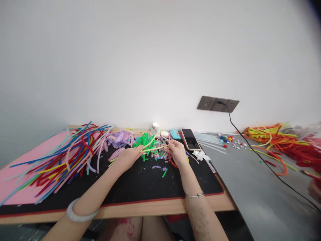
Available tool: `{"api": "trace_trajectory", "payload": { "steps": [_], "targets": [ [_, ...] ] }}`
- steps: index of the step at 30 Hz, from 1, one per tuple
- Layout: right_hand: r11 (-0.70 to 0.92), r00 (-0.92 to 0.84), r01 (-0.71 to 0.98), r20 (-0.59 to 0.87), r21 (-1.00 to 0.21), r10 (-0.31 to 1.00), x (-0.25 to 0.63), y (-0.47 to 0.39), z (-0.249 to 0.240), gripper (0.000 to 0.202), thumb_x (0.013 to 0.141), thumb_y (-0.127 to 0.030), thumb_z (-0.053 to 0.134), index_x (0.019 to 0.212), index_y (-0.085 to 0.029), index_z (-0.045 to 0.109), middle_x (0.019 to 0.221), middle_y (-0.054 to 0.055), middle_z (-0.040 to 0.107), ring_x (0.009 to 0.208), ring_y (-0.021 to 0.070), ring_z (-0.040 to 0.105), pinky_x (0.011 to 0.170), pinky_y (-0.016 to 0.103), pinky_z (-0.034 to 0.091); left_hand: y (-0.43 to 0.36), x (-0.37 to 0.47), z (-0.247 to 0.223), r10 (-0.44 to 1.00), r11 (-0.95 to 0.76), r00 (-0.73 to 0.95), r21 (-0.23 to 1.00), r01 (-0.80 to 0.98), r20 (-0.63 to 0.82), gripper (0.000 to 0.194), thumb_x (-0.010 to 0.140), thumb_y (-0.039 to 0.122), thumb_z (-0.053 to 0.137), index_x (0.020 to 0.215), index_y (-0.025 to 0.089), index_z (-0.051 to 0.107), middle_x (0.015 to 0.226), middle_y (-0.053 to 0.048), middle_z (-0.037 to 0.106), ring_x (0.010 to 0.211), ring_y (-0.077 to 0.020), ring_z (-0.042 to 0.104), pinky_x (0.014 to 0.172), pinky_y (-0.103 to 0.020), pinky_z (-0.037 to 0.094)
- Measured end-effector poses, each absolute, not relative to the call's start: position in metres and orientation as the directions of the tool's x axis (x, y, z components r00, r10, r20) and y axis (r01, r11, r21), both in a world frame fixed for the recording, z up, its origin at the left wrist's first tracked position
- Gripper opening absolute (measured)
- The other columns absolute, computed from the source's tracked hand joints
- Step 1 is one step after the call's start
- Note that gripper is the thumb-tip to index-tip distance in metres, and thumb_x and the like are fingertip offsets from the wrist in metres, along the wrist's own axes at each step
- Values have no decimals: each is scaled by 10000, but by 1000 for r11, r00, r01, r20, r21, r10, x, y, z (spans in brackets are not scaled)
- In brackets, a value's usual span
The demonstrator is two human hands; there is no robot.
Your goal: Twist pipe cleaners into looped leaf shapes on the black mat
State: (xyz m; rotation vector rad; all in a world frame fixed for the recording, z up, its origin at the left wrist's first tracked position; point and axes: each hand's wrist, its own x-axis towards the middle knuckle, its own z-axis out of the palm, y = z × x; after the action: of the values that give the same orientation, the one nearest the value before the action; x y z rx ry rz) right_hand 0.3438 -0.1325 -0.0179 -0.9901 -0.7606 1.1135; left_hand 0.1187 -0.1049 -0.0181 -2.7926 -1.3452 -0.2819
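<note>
A pale yellow pipe cleaner [153, 149] stretches between my two hands above the black mat. My left hand [129, 157] is closed on one end, with a second yellow length rising from the same grip. My right hand [176, 151] pinches the other end, where a small dark spot shows at the fingertips. Beneath its palm a red curved piece [172, 161] shows; I cannot tell what it belongs to. Just behind the hands lie a bunch of green pipe cleaners [144, 141] and a scatter of short cut pieces [160, 154].
Long mixed pipe cleaners [75, 157] spread over pink sheets [52, 144] at left, beside a purple bundle [120, 139]. A paper cup [155, 128] and a phone [190, 139] stand behind. At right are pompoms [227, 139], a black cable [260, 160], orange-red bundles and another person's hand [314, 190].
</note>
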Motion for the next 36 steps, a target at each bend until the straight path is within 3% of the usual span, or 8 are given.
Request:
{"api": "trace_trajectory", "payload": {
  "steps": [5, 9, 15, 22, 29, 36],
  "targets": [
    [71, 218, -361, -10, -930, 976, 342, -136, -17, 208, 574, -181, 704, 752, -122, 615, 526, 15, 634, 457, 107, 609, 489, 185, 525, -101, 116, -21, 803, -589, 568, 92, 803, 182, 262, 924, 353, 315, 1089, 207, 459, 852, -74, 681, 751, -192, 657, 597, -232, 413],
    [56, 143, -442, -9, -895, 990, 341, -137, -19, 234, 566, -183, 740, 749, -142, 600, 645, 40, 678, 493, 103, 618, 495, 190, 528, -102, 116, -20, 800, -592, 573, 75, 802, 179, 242, 925, 351, 312, 1021, 207, 481, 822, -61, 677, 729, -186, 651, 590, -226, 408],
    [151, 237, -506, 31, -849, 971, 343, -134, -20, 277, 528, -237, 792, 576, -149, 534, 676, 30, 663, 536, 88, 587, 490, 181, 496, -102, 116, -24, 764, -634, 608, 77, 769, 214, 286, 934, 381, 272, 882, 205, 491, 791, -45, 660, 713, -174, 638, 588, -217, 394],
    [199, 232, -443, 102, -874, 967, 343, -135, -15, 270, 550, -243, 768, 524, -136, 522, 1010, 68, 655, 537, 53, 509, 426, 168, 388, -105, 116, -21, 750, -656, 641, 61, 752, 163, 313, 934, 383, 264, 848, 205, 507, 743, -39, 651, 684, -179, 632, 566, -223, 378],
    [231, 208, -493, 145, -839, 967, 341, -135, -14, 289, 590, -258, 759, 570, -163, 487, 723, 33, 671, 484, 66, 487, 415, 174, 345, -112, 122, -10, 733, -680, 672, 68, 730, 105, 292, 929, 344, 290, 839, 195, 525, 757, -31, 650, 693, -171, 627, 567, -221, 373],
    [292, 313, -422, 164, -859, 936, 339, -132, -17, 263, 624, -273, 730, 613, -163, 491, 612, 14, 648, 448, 78, 506, 420, 189, 381, -117, 127, -5, 740, -673, 665, 98, 733, 101, 301, 930, 333, 287, 843, 187, 534, 733, -47, 657, 674, -183, 635, 549, -229, 374]
  ]
}}
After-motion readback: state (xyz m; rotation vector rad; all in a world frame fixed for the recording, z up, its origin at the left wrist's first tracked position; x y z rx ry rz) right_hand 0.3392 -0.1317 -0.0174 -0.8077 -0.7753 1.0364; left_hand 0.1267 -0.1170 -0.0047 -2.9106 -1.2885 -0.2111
